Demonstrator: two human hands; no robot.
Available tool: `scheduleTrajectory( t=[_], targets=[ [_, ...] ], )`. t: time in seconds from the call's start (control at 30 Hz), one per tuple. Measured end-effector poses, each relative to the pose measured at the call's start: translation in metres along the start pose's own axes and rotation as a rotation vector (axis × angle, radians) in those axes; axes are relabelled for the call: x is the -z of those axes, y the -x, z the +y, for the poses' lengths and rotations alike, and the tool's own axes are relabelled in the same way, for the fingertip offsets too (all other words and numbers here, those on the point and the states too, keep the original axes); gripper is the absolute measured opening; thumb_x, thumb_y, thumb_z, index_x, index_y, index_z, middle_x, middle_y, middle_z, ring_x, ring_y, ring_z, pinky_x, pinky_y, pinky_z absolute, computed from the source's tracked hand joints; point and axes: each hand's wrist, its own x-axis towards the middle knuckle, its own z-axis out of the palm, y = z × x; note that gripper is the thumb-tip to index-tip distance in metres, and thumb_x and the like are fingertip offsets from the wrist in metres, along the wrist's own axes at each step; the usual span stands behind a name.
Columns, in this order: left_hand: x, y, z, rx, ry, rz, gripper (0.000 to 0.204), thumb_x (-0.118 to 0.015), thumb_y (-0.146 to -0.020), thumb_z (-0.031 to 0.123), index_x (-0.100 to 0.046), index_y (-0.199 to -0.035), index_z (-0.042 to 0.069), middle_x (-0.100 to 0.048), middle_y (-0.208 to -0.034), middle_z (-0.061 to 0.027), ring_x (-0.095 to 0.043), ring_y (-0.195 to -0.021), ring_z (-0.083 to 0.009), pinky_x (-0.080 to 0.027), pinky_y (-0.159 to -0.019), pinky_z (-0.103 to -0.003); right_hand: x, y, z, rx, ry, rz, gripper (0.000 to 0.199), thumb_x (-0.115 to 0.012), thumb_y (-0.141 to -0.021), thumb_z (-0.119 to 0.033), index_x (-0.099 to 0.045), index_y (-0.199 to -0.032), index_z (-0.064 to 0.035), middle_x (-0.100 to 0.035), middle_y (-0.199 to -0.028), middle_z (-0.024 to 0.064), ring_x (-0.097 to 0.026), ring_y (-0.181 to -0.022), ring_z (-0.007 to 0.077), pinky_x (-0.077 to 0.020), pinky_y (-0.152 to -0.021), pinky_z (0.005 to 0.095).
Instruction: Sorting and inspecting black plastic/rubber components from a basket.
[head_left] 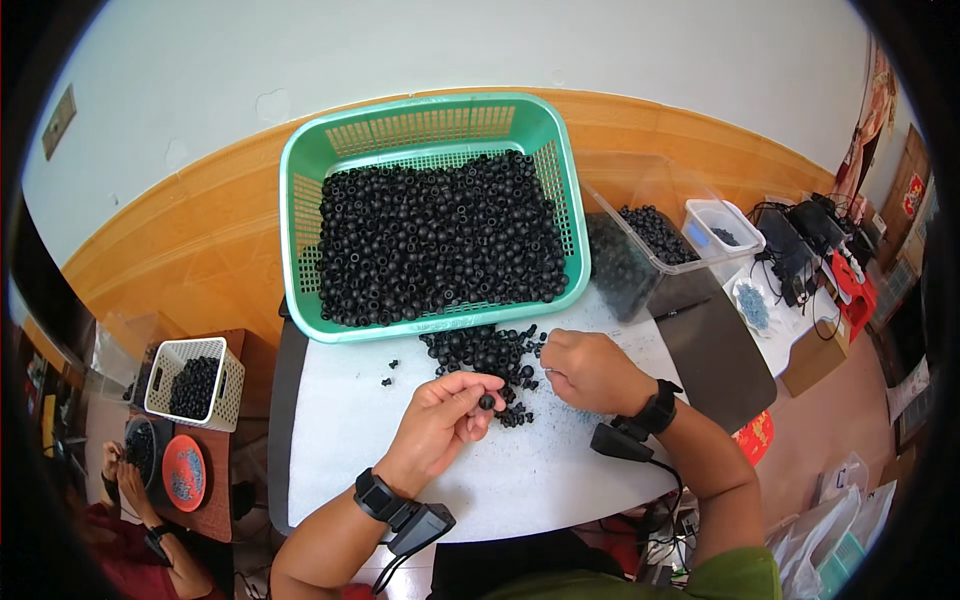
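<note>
My left hand [436, 422] pinches a small black ball-shaped part [487, 402] between thumb and fingers over the white mat [380, 450]. To its right, my right hand [596, 372] is closed, fingertips pressed together; whatever they grip is too small or hidden to name. Between and beyond the hands lies a loose pile of black round parts [480, 348], with smaller black pieces [515, 413] at its near end. Just behind the pile stands a green plastic basket [430, 328] heaped with black hollow round parts [440, 240].
A clear bin [690, 268] with black parts stands right of the basket. Beyond it are a white tub [752, 243] and a plate of bluish bits [752, 303]. At the left, another person's hands [128, 478] work near a white basket [232, 395] and a red plate [201, 470].
</note>
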Motion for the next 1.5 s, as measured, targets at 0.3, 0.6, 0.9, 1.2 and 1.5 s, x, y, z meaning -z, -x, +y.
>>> scheduleTrajectory(
  t=[0.3, 0.6, 0.9, 1.2, 1.5],
  targets=[
    [-0.002, -0.001, 0.001, -0.056, -0.077, 0.058, 0.025, -0.047, -0.092, 0.0, -0.056, -0.115, -0.003, -0.061, -0.103, -0.0138, -0.062, -0.082, -0.0145, -0.053, -0.075, -0.024, 0.007, -0.001, -0.001, -0.174, -0.415, -0.074, 0.003, -0.057, -0.078, 0.0, -0.055, -0.081, 0.0005, -0.058, -0.077, 0.0115, -0.058, -0.067, 0.021, -0.0482, -0.057, 0.033],
    [0.002, -0.001, 0.0, -0.09, -0.111, -0.086, 0.029, -0.049, -0.09, -0.002, -0.055, -0.118, -0.001, -0.06, -0.104, -0.0091, -0.061, -0.088, -0.0129, -0.052, -0.078, -0.025, 0.002, -0.002, -0.008, -0.442, -1.077, -0.117, 0.006, -0.055, -0.085, -0.002, -0.056, -0.09, 0.0017, -0.061, -0.077, 0.0059, -0.059, -0.065, 0.0104, -0.0491, -0.055, 0.0225],
    [-0.001, -0.002, -0.003, -0.099, -0.07, -0.058, 0.031, -0.055, -0.088, 0.001, -0.054, -0.119, 0.0, -0.059, -0.1, -0.0072, -0.06, -0.085, -0.0115, -0.051, -0.073, -0.023, -0.008, -0.006, -0.024, -0.504, -1.226, -0.046, 0.008, -0.056, -0.087, -0.007, -0.057, -0.089, 0.0001, -0.06, -0.075, 0.0039, -0.056, -0.063, 0.0081, -0.0476, -0.053, 0.0215],
    [-0.005, -0.003, -0.008, -0.141, -0.251, 0.017, 0.009, -0.057, -0.088, 0.004, -0.057, -0.097, 0.002, -0.057, -0.083, -0.0025, -0.046, -0.057, -0.0045, -0.034, -0.047, -0.017, -0.017, -0.006, -0.036, -0.5, -1.225, -0.061, 0.003, -0.056, -0.087, -0.004, -0.056, -0.086, -0.0012, -0.058, -0.073, 0.0028, -0.053, -0.057, 0.008, -0.0444, -0.052, 0.0212],
    [-0.011, -0.002, -0.006, -0.079, -0.314, 0.037, 0.007, -0.055, -0.09, 0.004, -0.052, -0.095, 0.003, -0.051, -0.076, -0.0003, -0.04, -0.052, -0.0036, -0.029, -0.043, -0.017, -0.023, -0.003, -0.036, -0.541, -1.311, -0.015, 0.005, -0.057, -0.088, -0.006, -0.056, -0.086, -0.0017, -0.058, -0.073, 0.0027, -0.053, -0.056, 0.0087, -0.0453, -0.052, 0.0224]
  ],
)
